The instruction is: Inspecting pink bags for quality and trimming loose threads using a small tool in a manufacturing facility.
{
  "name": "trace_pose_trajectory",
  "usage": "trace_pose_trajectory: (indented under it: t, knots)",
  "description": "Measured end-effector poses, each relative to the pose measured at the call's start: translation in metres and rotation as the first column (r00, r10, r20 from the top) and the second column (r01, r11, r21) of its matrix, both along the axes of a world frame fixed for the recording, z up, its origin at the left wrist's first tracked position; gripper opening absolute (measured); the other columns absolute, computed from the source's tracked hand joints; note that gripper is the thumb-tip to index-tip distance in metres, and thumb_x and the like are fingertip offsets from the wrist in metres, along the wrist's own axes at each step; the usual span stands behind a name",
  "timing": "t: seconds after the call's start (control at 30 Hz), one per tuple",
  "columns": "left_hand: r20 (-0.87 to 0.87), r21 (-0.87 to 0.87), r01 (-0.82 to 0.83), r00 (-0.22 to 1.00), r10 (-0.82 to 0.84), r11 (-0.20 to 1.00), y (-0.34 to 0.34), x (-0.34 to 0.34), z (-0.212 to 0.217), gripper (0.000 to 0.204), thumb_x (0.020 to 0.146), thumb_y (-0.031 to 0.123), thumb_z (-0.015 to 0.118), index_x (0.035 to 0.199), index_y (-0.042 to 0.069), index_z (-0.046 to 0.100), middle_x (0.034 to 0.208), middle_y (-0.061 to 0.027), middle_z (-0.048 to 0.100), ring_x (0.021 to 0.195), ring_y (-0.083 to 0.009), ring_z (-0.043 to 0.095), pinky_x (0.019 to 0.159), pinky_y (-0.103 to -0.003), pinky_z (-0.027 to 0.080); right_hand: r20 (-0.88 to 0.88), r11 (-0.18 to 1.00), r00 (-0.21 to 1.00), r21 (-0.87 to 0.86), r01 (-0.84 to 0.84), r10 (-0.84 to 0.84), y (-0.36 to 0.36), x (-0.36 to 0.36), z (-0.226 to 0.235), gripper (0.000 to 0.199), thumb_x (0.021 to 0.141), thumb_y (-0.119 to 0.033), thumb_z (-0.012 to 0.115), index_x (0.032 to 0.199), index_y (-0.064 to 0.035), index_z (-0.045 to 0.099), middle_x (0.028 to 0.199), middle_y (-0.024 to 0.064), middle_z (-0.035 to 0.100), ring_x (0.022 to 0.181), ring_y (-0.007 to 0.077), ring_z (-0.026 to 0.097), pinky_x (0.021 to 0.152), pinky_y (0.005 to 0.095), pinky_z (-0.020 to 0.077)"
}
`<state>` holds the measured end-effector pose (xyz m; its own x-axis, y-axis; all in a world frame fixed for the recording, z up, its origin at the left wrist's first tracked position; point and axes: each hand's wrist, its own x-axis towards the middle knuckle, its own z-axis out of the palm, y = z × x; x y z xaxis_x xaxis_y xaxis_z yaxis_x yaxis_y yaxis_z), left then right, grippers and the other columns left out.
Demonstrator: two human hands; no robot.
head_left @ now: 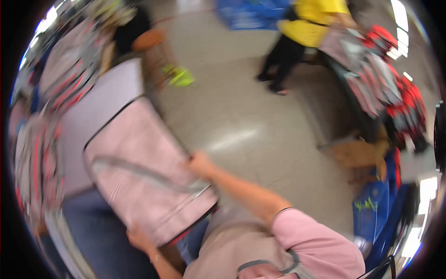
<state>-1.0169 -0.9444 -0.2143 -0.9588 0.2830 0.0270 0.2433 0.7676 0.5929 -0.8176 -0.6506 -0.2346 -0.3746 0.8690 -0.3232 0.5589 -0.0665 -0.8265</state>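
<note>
Pink bag: a soft-sided rectangular bag [139, 144] lies slanted at near left, its far end over a pale tabletop [111, 93] and its near end by the wearer's apron [232, 251].
Right hand: grasping the right edge, the hand [200, 165] seems curled round it; blur hides the single fingers.
Left hand: grasping the opposite edge nearer the body, the hand [138, 236] partly hidden beneath; how tightly, I cannot tell.
Reason for the hold: gripping both long sides probably keeps the limp panel flat and steady, while the tabletop may bear some weight.
Bag's make: smooth pink fabric, dark piping along the far edge, a flat grey strap slanting across, rounded corners.
Left pile: pink-and-grey bags [39, 162] with red trim, perhaps stacked there for easy reach.
Far right: a co-worker in a yellow shirt [311, 28] beside grey-and-red bags [376, 79] heaped on a dark table.
Floor: smooth, glossy concrete [232, 116].
</note>
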Motion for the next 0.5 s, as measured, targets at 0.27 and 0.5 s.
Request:
trace_pose_trajectory:
  t: [0.27,0.5]
  knots:
    - [-0.42,-0.04,0.222,0.881,-0.218,0.974,0.046,0.053,0.038,0.042,0.081,0.033,0.066,0.087,-0.009,0.061,0.079,-0.0276,0.062,0.074,-0.042,0.059,0.068,-0.046,0.046,-0.294,0.992,0.947,-0.035,0.12,-0.125,-0.01,0.14,0.079,0.032,0.078,-0.029,0.064,0.086,0.0018,0.061,0.065,0.014,0.054,0.062,0.014,0.049,0.061,0.0351,0.0441]
    - [-0.121,0.0,0.44,0.891,-0.437,0.898,0.18,0.244,0.122,0.041,0.089,0.025,0.06,0.117,-0.005,0.055,0.096,-0.0156,0.063,0.083,-0.0223,0.062,0.067,-0.032,0.053,-0.26,0.867,0.844,0.048,0.497,-0.469,0.008,0.33,0.091,0.032,0.083,-0.03,0.066,0.082,0.0018,0.06,0.062,0.004,0.051,0.062,0.0103,0.043,0.056,0.0293,0.0387]
